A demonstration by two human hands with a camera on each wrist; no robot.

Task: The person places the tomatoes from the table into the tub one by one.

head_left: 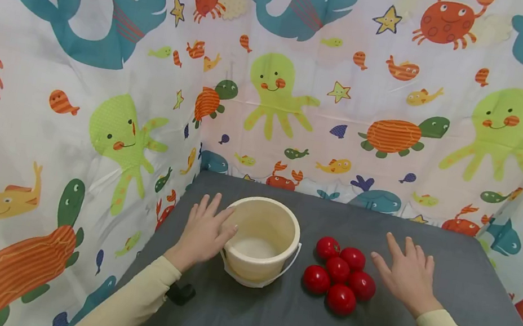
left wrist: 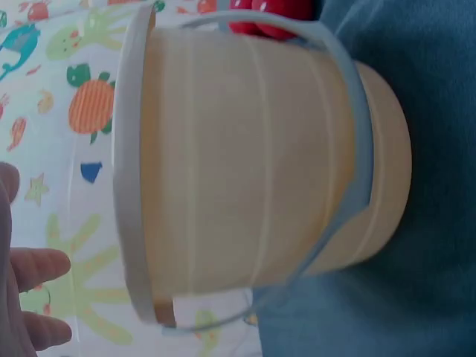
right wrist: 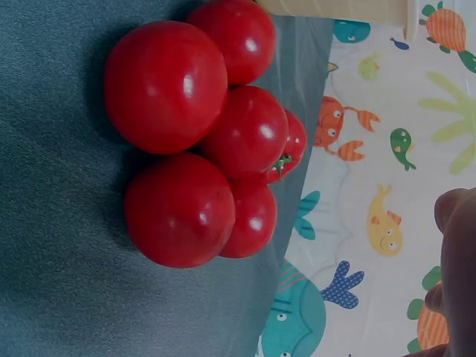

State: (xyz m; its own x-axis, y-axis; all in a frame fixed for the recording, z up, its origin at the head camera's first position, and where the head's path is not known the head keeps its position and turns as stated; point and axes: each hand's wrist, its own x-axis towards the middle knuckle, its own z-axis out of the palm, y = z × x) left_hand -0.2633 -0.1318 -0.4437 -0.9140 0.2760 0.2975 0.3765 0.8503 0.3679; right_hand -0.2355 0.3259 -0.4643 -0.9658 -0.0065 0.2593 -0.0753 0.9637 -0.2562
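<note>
Head view backdrop: a white curtain (head_left: pixel 168 137) printed with whales, crabs, octopuses and turtles, at the back and both sides.
Tabletop (head_left: pixel 262 322): dark grey, beneath the bucket and the fruit.
Bucket (head_left: pixel 252 271): cream, upright, on the left part of the tabletop, its pale handle (left wrist: pixel 362 149) hanging down against the outer wall.
Left hand (head_left: pixel 203 232): at the bucket's left rim, fingers extended and spread, grasping nothing; fingertips stand apart from the rim in the left wrist view.
Right hand (head_left: pixel 407 274): fingers stretched out, likewise holding nothing.
Tomatoes (head_left: pixel 337 269): six, red, clustered between bucket and right hand, just beside that hand's thumb, well apart from the left hand.
</note>
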